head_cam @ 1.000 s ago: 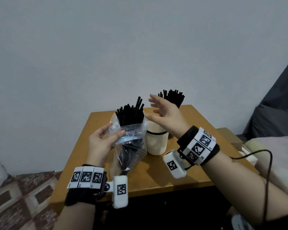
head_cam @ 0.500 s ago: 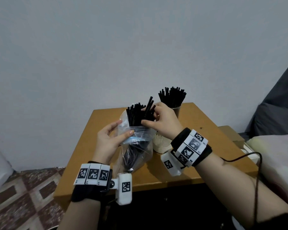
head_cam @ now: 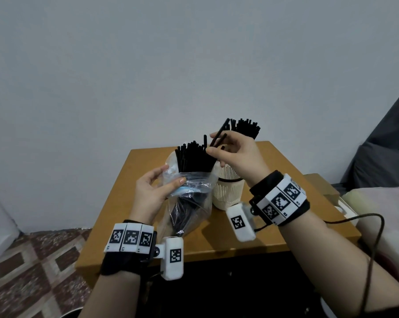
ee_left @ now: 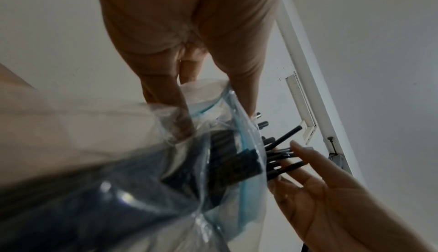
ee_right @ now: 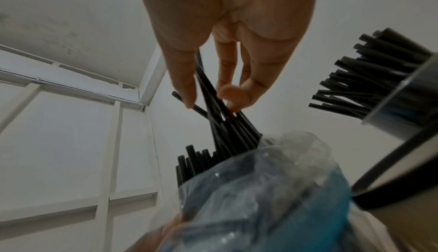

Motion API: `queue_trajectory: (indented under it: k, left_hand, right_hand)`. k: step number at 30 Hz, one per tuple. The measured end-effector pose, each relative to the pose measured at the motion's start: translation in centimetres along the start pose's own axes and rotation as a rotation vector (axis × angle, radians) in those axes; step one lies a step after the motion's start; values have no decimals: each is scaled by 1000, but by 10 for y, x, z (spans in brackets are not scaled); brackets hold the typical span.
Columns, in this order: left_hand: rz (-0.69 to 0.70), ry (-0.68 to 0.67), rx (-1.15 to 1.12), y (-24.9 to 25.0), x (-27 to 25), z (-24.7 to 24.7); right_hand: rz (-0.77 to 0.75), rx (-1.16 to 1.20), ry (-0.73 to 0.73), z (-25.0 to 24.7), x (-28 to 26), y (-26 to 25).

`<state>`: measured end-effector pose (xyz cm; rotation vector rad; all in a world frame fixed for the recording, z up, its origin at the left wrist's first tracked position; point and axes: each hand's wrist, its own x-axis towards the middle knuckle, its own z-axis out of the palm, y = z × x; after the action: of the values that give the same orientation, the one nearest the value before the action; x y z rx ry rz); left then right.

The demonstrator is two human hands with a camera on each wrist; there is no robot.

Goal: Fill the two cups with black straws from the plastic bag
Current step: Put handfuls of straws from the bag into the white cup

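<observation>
My left hand grips the clear plastic bag near its mouth and holds it upright over the table. A bundle of black straws sticks out of the bag. My right hand pinches a few straws and holds them a little above the bundle; the right wrist view shows these straws between thumb and fingertips. The white ribbed cup stands just right of the bag. Behind my right hand, the far cup's straws fan out; that cup shows in the right wrist view.
Both cups stand on a small wooden table against a plain wall. A box and pale bedding lie to the right. Patterned floor shows on the left. A cable hangs from my right wrist.
My right hand moved from open beside the white cup to the bag's mouth, closed on a few straws, and has lifted them partly out. My left hand keeps holding the bag.
</observation>
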<state>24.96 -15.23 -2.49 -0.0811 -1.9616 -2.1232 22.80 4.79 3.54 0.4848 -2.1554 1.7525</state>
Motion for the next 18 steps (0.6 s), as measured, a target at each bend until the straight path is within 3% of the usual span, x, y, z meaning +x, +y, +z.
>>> queue_trajectory:
  k: [6, 11, 18]
  left_hand:
    - [-34, 23, 2, -3, 2, 0]
    - [-2, -38, 18, -1, -3, 3]
    - [9, -59, 22, 0, -4, 2]
  right_hand:
    - [134, -38, -71, 6, -15, 21]
    - [72, -314, -43, 17, -12, 19]
    - [-26, -487, -67, 22, -7, 10]
